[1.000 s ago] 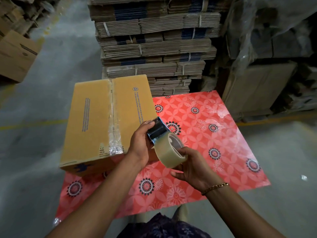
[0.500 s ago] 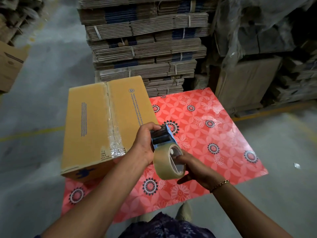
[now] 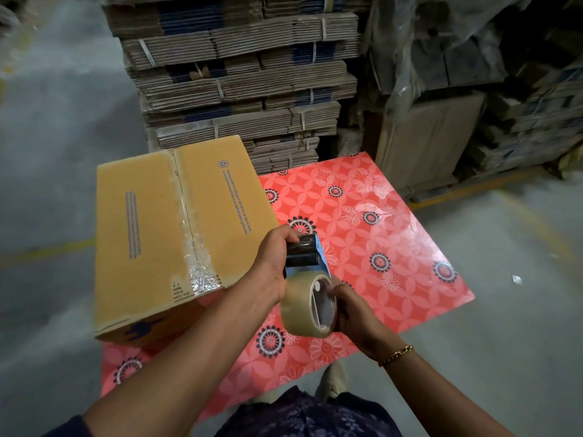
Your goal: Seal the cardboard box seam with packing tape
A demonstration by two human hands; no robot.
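Cardboard box (image 3: 176, 234): closed, yellow-brown, printed in blue, resting on the left part of a red flowered mat (image 3: 378, 234) on a grey concrete floor (image 3: 56, 121). Clear, crinkled tape strip (image 3: 192, 244) lies along its centre seam and over the near edge. Tape dispenser (image 3: 304, 257): blue metal frame, held just right of the box's near corner, not touching the box. Left hand (image 3: 271, 263) is closed around the dispenser's upper part, thumb on top. Tape roll (image 3: 304, 305): clear, glossy, ring-shaped, mounted at the dispenser's lower end. Right hand (image 3: 353, 313), with a gold bracelet (image 3: 396, 354) at the wrist, grips the roll's right face, fingers curled at its hub. Against half a second ago: dispenser and roll sit in much the same grip, right of the box; the right fingers have closed further over the hub. Behind the box: strapped bundles of flattened corrugated cardboard (image 3: 239, 74), stacked high.
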